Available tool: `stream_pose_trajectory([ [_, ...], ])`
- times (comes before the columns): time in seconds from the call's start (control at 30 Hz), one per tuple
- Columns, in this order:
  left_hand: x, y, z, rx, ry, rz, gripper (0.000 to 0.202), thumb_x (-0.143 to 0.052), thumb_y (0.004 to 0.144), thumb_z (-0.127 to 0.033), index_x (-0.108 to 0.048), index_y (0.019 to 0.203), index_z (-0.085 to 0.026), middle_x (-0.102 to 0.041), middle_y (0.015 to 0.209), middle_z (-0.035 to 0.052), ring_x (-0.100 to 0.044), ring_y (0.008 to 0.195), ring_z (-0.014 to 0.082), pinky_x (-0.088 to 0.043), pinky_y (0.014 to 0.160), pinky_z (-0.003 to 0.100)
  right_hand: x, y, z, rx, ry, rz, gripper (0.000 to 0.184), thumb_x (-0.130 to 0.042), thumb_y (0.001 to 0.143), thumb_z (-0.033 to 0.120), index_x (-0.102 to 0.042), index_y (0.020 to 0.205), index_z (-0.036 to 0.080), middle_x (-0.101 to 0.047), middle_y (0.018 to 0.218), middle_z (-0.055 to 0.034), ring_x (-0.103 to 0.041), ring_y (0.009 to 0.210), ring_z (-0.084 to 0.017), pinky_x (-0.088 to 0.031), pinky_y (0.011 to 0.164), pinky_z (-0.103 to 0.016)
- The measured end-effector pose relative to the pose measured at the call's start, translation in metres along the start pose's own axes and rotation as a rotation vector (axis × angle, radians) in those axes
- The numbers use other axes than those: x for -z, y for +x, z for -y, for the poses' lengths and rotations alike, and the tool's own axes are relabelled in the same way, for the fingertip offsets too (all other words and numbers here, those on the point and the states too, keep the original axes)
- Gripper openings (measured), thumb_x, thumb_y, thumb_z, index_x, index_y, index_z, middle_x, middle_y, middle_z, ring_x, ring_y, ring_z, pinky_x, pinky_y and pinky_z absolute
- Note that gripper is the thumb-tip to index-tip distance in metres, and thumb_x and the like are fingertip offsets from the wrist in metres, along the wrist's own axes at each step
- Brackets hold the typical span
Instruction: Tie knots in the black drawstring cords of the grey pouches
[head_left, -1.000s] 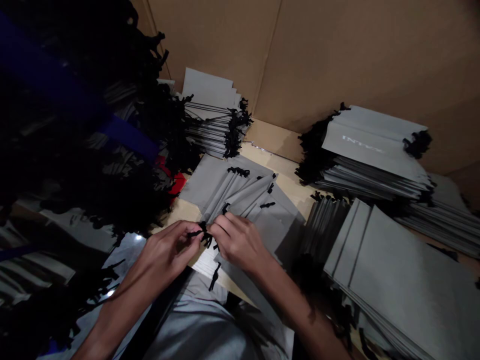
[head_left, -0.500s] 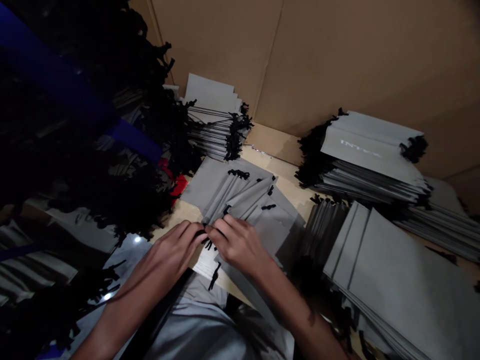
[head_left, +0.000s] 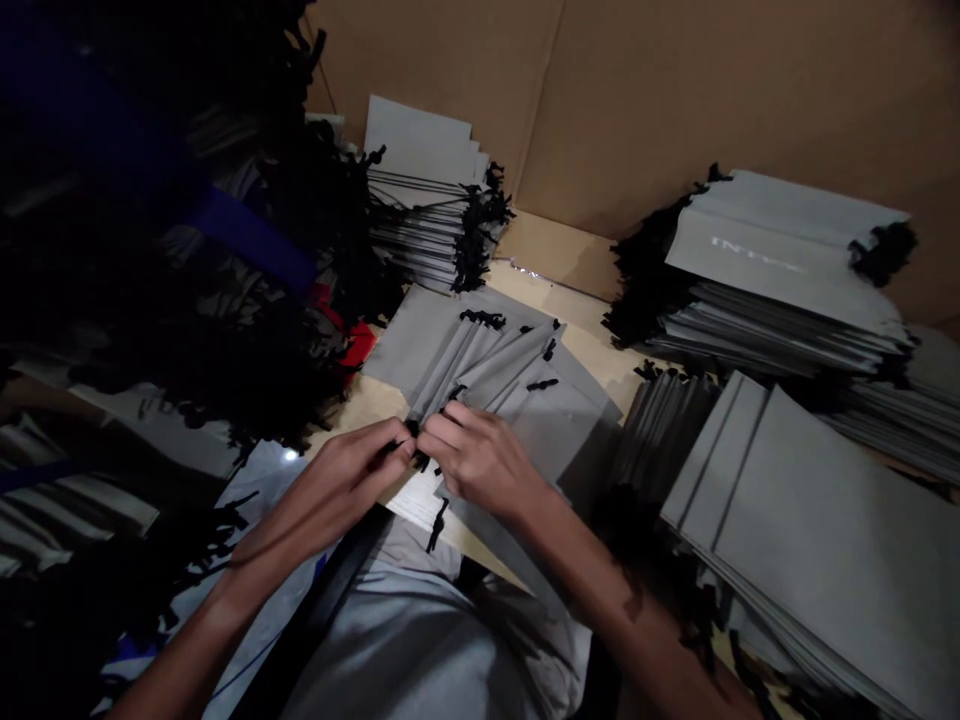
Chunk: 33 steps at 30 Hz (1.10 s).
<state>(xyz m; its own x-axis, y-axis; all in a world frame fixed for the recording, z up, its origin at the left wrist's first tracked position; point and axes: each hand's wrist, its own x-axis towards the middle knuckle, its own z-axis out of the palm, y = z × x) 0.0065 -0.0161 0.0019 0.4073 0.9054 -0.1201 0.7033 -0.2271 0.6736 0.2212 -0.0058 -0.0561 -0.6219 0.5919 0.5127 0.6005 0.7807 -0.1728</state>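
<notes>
Both my hands meet at the near end of a grey fabric pouch [head_left: 457, 360] that lies gathered in folds on the worktable. My left hand [head_left: 364, 460] pinches a black cord [head_left: 412, 428] at the pouch's corner, its thumb and forefinger pressed together. Right beside it, my right hand [head_left: 480, 455] is closed on the same small cord area, with curled fingers that hide most of it. More flat grey pouches [head_left: 540, 430] with knotted black cord ends lie under and around the folded one. A loose-looking cord end [head_left: 436, 525] hangs near the table's front edge.
Stacks of grey pouches with black cords stand at the back [head_left: 420, 215], at the back right [head_left: 780, 270] and at the near right [head_left: 840, 540]. A dark heap of corded pouches [head_left: 247, 370] crowds the left. Brown cardboard [head_left: 637, 110] walls the back.
My view has tilted, so the table and stacks sit higher in the picture. My fingers have shifted slightly at the cord; both hands stay together at the same corner.
</notes>
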Motion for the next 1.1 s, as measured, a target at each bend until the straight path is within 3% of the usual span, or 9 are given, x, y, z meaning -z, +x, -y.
stream_pose_trajectory([
  [0.1,0.001,0.002,-0.001,0.129,-0.166,0.014,0.032,-0.054,0.104,-0.045,-0.067,0.083,-0.024,-0.050,0.063,-0.0081,-0.043,0.055,0.0130,-0.029,0.051,0.025,0.002,0.001,0.001,-0.024,0.012,-0.002,0.029,-0.049,0.102,0.002,-0.066,0.093,0.023,-0.058,0.082,-0.0015,-0.048,0.081,-0.022,-0.039,0.062,-0.035],
  [0.23,-0.001,0.003,-0.003,0.219,-0.326,0.008,0.037,-0.055,0.103,-0.053,-0.064,0.081,-0.024,-0.043,0.055,-0.0094,-0.037,0.050,0.0129,-0.027,0.046,0.024,0.005,0.003,0.002,-0.024,0.010,0.030,0.026,-0.050,0.101,0.002,-0.067,0.095,0.022,-0.059,0.085,-0.0024,-0.049,0.082,-0.022,-0.039,0.063,-0.035],
  [0.33,-0.003,0.002,-0.002,0.215,-0.226,-0.049,0.034,-0.059,0.102,-0.054,-0.068,0.089,-0.024,-0.051,0.060,-0.0083,-0.044,0.054,0.0137,-0.032,0.049,0.024,0.005,0.004,0.002,-0.052,-0.010,0.049,0.020,-0.054,0.104,0.008,-0.068,0.099,0.021,-0.062,0.089,-0.0036,-0.051,0.083,-0.022,-0.041,0.065,-0.035],
  [0.43,-0.002,-0.001,0.003,0.173,-0.178,-0.054,0.038,-0.056,0.104,-0.055,-0.064,0.084,-0.024,-0.056,0.065,-0.0066,-0.051,0.060,0.0145,-0.038,0.055,0.024,0.005,0.005,0.003,-0.079,-0.022,0.068,0.015,-0.057,0.107,0.015,-0.067,0.098,0.020,-0.064,0.092,-0.0047,-0.054,0.087,-0.022,-0.043,0.067,-0.035],
  [0.63,-0.006,-0.010,0.013,0.210,-0.384,-0.029,0.047,-0.054,0.108,-0.058,-0.054,0.076,-0.024,-0.047,0.058,-0.0086,-0.041,0.052,0.0123,-0.033,0.050,0.023,0.005,0.007,0.004,-0.047,-0.009,0.091,0.019,-0.058,0.113,0.027,-0.067,0.097,0.020,-0.064,0.093,-0.0056,-0.053,0.090,-0.023,-0.042,0.069,-0.036],
  [0.9,-0.015,-0.009,0.019,0.213,-0.510,-0.101,0.049,-0.056,0.106,-0.056,-0.049,0.069,-0.024,-0.044,0.054,-0.0092,-0.037,0.048,0.0111,-0.029,0.047,0.022,0.007,0.008,0.003,-0.017,0.013,0.189,0.014,-0.062,0.103,0.011,-0.068,0.097,0.022,-0.066,0.089,-0.0035,-0.051,0.088,-0.023,-0.033,0.063,-0.037],
  [1.03,-0.010,-0.010,0.015,0.252,-0.350,-0.101,0.045,-0.048,0.109,-0.057,-0.057,0.078,-0.026,-0.056,0.057,-0.0071,-0.053,0.052,0.0147,-0.039,0.051,0.024,0.006,0.007,0.003,-0.019,-0.001,0.144,0.014,-0.062,0.103,0.011,-0.067,0.096,0.021,-0.066,0.090,-0.0030,-0.051,0.087,-0.023,-0.034,0.065,-0.037],
  [1.1,-0.007,-0.011,0.010,0.216,-0.181,-0.095,0.036,-0.048,0.110,-0.055,-0.066,0.096,-0.027,-0.072,0.077,-0.0037,-0.070,0.070,0.0186,-0.049,0.063,0.026,0.005,0.006,0.003,-0.019,-0.004,0.120,0.013,-0.063,0.103,0.011,-0.068,0.097,0.021,-0.065,0.090,-0.0030,-0.050,0.086,-0.023,-0.035,0.065,-0.038],
])
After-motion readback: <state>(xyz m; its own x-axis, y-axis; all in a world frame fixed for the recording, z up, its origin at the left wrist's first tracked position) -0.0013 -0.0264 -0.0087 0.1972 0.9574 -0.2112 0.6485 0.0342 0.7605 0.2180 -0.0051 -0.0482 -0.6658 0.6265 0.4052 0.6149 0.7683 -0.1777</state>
